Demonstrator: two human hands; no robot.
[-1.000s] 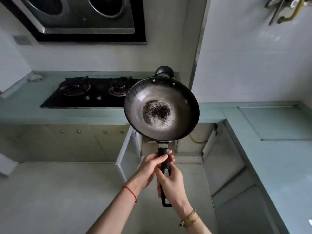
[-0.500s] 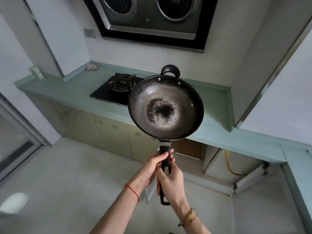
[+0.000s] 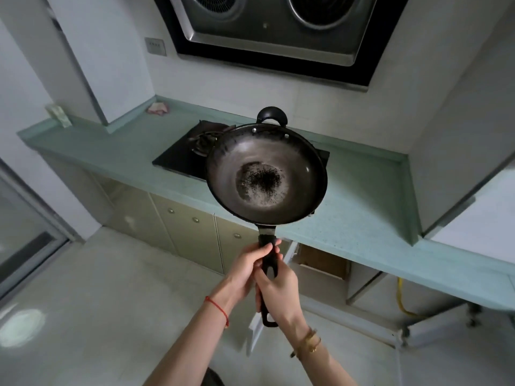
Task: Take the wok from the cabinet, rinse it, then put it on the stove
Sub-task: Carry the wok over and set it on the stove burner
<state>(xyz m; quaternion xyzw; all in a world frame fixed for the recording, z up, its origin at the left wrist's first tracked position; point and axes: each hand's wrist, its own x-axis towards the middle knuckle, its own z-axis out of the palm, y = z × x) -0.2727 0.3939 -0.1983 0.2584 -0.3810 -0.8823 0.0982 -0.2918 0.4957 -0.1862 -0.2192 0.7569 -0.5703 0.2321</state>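
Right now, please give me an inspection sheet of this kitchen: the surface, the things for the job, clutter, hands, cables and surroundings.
Surface: green countertop, mostly bare around the stove.
Job's things: wok held in the air in front of the stove, dark speckled patch in its centre; an open cabinet below the counter.
Clutter: a pinkish cloth at the back of the counter; a small pale packet at its left end.
Hands: left hand and right hand both grip the wok's long black handle.
Cables: a yellow hose under the counter at right.
Surroundings: range hood above; wall switch plate; pale floor.
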